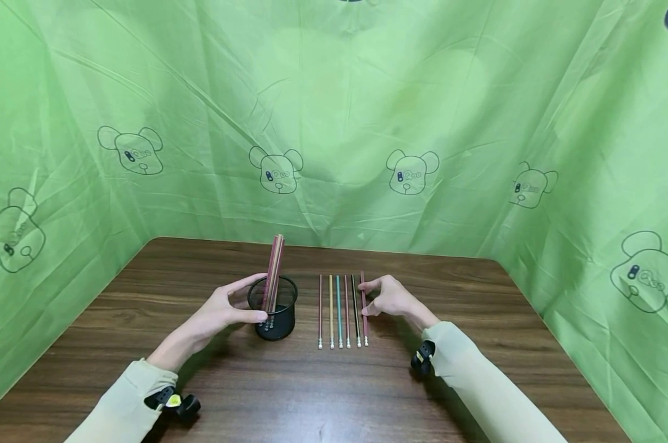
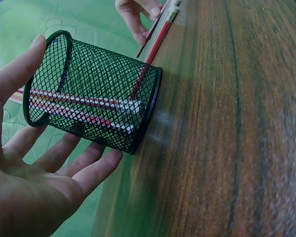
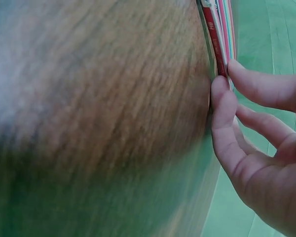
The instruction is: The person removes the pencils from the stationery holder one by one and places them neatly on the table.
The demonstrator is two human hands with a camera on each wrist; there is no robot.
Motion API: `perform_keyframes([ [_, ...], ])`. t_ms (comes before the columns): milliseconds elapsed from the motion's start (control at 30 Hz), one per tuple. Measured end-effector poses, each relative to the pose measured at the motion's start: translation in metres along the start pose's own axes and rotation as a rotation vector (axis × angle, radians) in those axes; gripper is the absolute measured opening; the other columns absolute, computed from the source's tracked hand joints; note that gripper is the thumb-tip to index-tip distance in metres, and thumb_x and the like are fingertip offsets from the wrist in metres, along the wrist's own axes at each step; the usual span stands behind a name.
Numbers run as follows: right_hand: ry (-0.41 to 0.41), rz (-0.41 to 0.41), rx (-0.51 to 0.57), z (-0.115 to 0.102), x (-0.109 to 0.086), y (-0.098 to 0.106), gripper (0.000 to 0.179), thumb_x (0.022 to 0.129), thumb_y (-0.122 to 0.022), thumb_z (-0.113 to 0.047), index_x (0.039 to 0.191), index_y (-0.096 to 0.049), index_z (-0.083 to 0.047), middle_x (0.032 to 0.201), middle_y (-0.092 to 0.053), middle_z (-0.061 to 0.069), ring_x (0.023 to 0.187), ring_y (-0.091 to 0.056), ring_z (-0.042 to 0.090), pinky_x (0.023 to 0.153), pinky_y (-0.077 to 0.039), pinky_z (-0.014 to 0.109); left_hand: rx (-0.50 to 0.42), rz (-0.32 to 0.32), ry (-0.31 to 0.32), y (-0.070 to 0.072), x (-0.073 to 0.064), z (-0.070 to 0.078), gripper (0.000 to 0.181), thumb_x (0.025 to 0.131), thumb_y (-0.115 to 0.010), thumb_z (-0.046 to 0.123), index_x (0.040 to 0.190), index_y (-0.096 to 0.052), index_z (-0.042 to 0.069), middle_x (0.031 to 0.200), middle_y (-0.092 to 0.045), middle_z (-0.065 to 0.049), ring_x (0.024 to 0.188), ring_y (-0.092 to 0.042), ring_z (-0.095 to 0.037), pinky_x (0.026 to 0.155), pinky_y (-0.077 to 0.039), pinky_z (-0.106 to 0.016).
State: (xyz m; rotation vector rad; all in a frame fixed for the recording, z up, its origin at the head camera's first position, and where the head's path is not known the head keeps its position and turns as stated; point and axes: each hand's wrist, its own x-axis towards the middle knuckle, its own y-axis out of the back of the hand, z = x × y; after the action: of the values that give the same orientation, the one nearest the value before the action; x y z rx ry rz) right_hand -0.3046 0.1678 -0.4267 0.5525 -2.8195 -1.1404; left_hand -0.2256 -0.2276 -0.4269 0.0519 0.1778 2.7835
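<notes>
A black mesh pencil cup (image 1: 281, 325) stands on the table with several pencils (image 1: 275, 264) leaning in it. My left hand (image 1: 223, 309) holds the cup from its left side, thumb near the rim and fingers spread along the mesh wall (image 2: 98, 74). To its right lies a row of pencils (image 1: 339, 314), side by side, with their eraser ends toward me. At the row's right end, my right hand (image 1: 392, 298) pinches a red pencil (image 3: 215, 42) between thumb and fingers. Its eraser end (image 1: 366, 342) points toward me.
The wood-grain table (image 1: 290, 394) ends at a back edge against a green curtain (image 1: 345, 215) printed with bear faces. Green cloth also hangs at both sides. Each wrist wears a small black camera (image 1: 422, 357).
</notes>
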Motion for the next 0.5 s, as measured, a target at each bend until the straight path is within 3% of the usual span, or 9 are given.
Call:
perform_keyframes([
  [100, -0.015, -0.003, 0.018, -0.0004, 0.0011, 0.0005, 0.063, 0.073, -0.092, 0.003, 0.133, -0.071, 0.001, 0.126, -0.072, 0.017, 0.074, -0.071, 0.018, 0.076, -0.058, 0.034, 0.0, -0.001, 0.002, -0.0002, 0.0003, 0.0, 0.084, 0.089, -0.086, 0.013, 0.162, -0.044, 0.017, 0.149, -0.057, -0.019, 0.132, -0.058, -0.031, 0.1, -0.046, -0.028],
  [167, -0.021, -0.006, 0.018, -0.001, 0.0014, 0.0011, 0.063, 0.073, -0.092, 0.003, 0.133, -0.071, 0.001, 0.125, -0.073, 0.017, 0.061, -0.068, 0.015, 0.074, -0.056, 0.03, -0.001, -0.002, 0.003, -0.0002, 0.0003, 0.0, 0.084, 0.089, -0.086, 0.013, 0.162, -0.044, 0.017, 0.149, -0.058, -0.019, 0.132, -0.059, -0.031, 0.1, -0.046, -0.029],
  [367, -0.03, -0.015, -0.011, -0.0031, 0.0024, 0.0016, 0.063, 0.073, -0.093, 0.001, 0.132, -0.072, 0.0, 0.127, -0.072, 0.016, 0.062, -0.069, 0.014, 0.087, -0.056, 0.035, 0.007, 0.002, 0.0, -0.0002, 0.0009, -0.0002, 0.083, 0.089, -0.086, 0.013, 0.162, -0.045, 0.018, 0.152, -0.054, -0.018, 0.133, -0.057, -0.032, 0.101, -0.045, -0.029],
  [500, -0.027, -0.027, -0.022, -0.0043, 0.0036, 0.0016, 0.062, 0.073, -0.093, 0.002, 0.132, -0.072, 0.001, 0.128, -0.071, 0.019, 0.067, -0.071, 0.016, 0.082, -0.058, 0.035, 0.006, 0.003, 0.0, -0.0001, 0.0007, -0.0002, 0.083, 0.089, -0.086, 0.014, 0.162, -0.045, 0.017, 0.153, -0.053, -0.018, 0.134, -0.057, -0.032, 0.101, -0.045, -0.029],
])
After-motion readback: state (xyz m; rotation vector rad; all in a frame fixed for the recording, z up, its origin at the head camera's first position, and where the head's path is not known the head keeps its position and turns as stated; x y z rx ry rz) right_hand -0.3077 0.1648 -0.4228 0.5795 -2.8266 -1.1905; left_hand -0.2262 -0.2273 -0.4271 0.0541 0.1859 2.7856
